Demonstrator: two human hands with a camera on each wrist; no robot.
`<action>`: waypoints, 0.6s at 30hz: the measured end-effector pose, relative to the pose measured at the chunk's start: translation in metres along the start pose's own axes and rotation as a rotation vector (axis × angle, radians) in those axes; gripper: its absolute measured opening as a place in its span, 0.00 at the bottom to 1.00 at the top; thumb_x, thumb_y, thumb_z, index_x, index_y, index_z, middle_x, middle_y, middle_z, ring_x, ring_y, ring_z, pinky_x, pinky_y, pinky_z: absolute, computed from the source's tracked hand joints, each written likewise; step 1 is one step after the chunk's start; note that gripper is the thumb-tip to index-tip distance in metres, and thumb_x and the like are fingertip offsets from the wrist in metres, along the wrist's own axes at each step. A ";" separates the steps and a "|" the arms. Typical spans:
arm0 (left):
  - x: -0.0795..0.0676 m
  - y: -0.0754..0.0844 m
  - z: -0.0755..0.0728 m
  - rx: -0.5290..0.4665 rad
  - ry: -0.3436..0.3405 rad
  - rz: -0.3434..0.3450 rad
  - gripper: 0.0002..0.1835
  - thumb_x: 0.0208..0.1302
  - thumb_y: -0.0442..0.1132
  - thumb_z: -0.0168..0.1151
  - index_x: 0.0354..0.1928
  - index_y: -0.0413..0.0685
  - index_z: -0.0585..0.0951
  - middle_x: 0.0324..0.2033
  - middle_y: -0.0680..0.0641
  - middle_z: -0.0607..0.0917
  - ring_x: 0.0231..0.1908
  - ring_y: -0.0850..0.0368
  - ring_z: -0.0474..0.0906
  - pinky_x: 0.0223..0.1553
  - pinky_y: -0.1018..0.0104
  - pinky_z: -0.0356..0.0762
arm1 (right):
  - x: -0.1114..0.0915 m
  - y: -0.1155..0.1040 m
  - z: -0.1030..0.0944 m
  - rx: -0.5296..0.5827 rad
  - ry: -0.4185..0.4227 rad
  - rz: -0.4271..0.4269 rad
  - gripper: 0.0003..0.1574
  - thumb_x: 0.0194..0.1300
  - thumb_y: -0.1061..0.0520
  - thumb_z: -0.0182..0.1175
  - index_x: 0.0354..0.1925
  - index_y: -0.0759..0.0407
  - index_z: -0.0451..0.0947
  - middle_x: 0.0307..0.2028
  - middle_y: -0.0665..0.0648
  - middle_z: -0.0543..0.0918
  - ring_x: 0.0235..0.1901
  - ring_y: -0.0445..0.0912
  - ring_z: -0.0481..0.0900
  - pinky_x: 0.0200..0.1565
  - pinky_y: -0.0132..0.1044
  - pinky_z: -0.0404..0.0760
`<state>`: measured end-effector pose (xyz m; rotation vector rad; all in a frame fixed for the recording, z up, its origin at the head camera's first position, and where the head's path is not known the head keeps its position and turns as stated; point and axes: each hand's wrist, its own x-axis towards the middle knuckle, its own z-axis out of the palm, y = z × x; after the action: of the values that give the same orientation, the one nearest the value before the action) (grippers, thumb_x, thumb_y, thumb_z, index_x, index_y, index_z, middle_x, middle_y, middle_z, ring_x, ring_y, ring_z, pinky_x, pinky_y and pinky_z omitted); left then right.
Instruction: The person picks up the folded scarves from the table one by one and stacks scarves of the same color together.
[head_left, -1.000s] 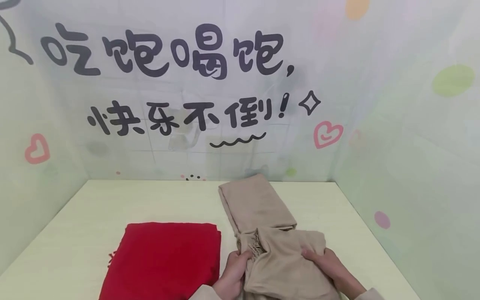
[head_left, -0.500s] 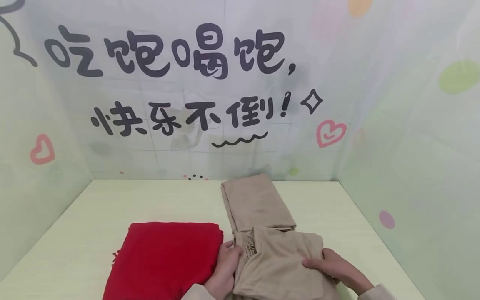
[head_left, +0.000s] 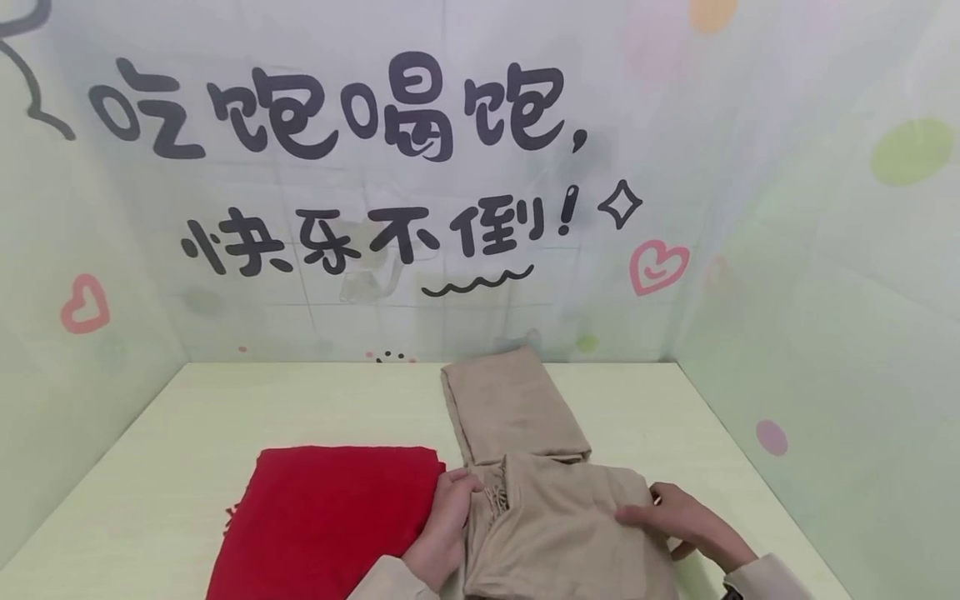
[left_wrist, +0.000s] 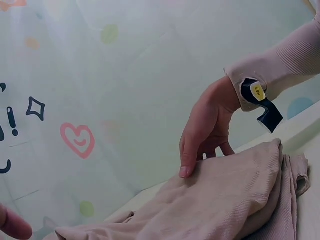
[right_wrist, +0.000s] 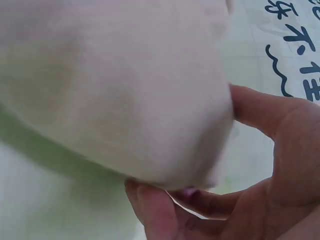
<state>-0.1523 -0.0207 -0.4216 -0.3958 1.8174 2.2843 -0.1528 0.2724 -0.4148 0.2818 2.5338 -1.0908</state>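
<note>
Head view: pale table (head_left: pixel 300 404), printed wall (head_left: pixel 480 177) — right fingers (head_left: pixel 670 498) clamped on beige cloth (head_left: pixel 562 521); left fingers (head_left: pixel 456 482) unclear.

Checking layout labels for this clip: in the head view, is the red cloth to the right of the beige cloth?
No, the red cloth lies on the table to the left of the beige cloth.

Soft light, close-up cloth (right_wrist: pixel 135 95) blurry
</note>
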 end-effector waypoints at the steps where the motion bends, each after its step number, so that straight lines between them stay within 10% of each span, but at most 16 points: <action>1: 0.000 0.002 0.000 0.000 -0.001 0.003 0.27 0.58 0.33 0.44 0.59 0.29 0.54 0.60 0.28 0.54 0.65 0.31 0.47 0.67 0.39 0.44 | 0.001 -0.001 -0.001 -0.001 0.010 -0.005 0.35 0.55 0.42 0.65 0.44 0.70 0.69 0.36 0.60 0.75 0.34 0.49 0.75 0.27 0.47 0.81; 18: -0.005 0.027 0.003 0.031 -0.055 0.049 0.27 0.60 0.35 0.44 0.61 0.33 0.56 0.59 0.33 0.59 0.57 0.38 0.56 0.62 0.43 0.53 | 0.014 -0.031 -0.013 0.101 0.083 -0.082 0.21 0.64 0.48 0.59 0.39 0.66 0.69 0.33 0.56 0.71 0.32 0.46 0.70 0.29 0.40 0.78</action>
<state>-0.1566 -0.0244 -0.3944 -0.2837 1.8535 2.2727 -0.1787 0.2612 -0.3921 0.2574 2.5876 -1.2660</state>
